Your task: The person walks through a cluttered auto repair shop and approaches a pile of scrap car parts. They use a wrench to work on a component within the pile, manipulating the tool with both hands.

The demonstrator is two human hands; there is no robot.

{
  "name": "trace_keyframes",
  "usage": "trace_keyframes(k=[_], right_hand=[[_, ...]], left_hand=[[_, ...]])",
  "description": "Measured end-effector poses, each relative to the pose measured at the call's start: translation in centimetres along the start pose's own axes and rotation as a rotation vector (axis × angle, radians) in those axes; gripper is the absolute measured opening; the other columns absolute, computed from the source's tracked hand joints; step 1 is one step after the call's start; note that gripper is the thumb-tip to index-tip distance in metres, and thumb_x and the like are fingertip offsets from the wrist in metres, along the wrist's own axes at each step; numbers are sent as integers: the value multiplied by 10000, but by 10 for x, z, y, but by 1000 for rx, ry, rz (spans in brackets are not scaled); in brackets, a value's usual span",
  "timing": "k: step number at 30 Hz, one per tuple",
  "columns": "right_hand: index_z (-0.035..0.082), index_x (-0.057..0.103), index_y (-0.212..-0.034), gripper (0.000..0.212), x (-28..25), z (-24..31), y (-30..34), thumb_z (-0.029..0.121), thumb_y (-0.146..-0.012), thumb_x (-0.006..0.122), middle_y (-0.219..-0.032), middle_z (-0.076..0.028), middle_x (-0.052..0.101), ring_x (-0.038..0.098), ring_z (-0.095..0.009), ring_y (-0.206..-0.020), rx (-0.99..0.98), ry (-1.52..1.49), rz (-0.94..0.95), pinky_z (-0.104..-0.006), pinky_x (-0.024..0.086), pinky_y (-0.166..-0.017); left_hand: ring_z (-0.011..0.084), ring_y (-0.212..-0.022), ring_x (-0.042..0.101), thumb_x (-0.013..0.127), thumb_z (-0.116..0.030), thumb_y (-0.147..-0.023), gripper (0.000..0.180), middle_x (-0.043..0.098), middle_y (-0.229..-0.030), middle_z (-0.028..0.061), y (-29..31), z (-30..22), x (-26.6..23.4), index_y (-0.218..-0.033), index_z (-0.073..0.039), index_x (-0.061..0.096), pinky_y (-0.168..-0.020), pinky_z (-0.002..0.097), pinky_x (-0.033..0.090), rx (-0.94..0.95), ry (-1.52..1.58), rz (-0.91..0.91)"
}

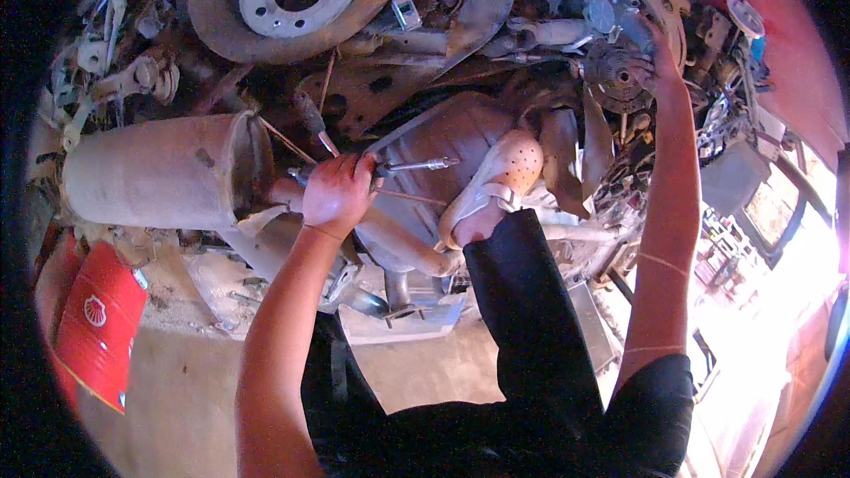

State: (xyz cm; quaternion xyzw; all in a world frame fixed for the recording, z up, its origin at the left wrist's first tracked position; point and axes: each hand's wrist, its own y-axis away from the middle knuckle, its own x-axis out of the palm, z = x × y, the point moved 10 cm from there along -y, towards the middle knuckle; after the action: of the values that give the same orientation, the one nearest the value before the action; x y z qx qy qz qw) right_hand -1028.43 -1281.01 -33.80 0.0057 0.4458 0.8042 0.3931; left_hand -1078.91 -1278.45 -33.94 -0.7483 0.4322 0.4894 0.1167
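We've got the left hand [336, 195] wrapped tight round the slim silver metal ratchet wrench [412, 165], its shaft jutting right of the knuckles, right hand [660, 62] bracing up high, grip unclear, so let's turn slowly, squarely.
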Motion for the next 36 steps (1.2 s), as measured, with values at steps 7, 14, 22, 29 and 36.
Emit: trace_keyframes(k=[7,14,22,29,36], right_hand=[[116,481,-1102,455,64,8,-43,474,-826,529,-660,-68,478,311,-99,-372,-4,-317,351,-206,246,-330],[31,591,-1035,685,98,-61,-46,648,-755,490,-920,-181,606,587,-296,-800,-180,287,-556,-426,459,-730],[14,669,-833,685,111,-47,41,659,-717,474,-839,-225,632,609,-368,-849,-216,807,-538,-427,477,-747],[3,629,-700,537,80,-78,84,540,-699,606,-739,-190,624,618,-358,-689,-350,878,-658,-441,495,-645],[42,528,-839,505,86,-126,52,509,-691,652,-807,-200,623,615,-364,-784,-177,713,-596,-460,487,-670]], left_hand=[[276,-730,575,672,-245,-678,361,590,-805,90,-1,7,6,-974,-85,540,-645,386,460,-16,0,23],[290,-752,579,679,-245,-687,365,600,-826,102,-6,2,13,-993,-99,548,-679,397,461,-19,-47,-1],[277,-684,568,682,-252,-661,359,568,-762,100,-7,-8,1,-935,-72,536,-590,389,464,45,-72,-48],[293,-738,579,668,-246,-687,374,594,-836,120,-2,1,4,-984,-68,527,-662,393,467,7,-66,9],[296,-727,575,696,-229,-651,428,595,-829,116,-7,-4,8,-1005,-68,518,-647,394,467,29,-112,34]])
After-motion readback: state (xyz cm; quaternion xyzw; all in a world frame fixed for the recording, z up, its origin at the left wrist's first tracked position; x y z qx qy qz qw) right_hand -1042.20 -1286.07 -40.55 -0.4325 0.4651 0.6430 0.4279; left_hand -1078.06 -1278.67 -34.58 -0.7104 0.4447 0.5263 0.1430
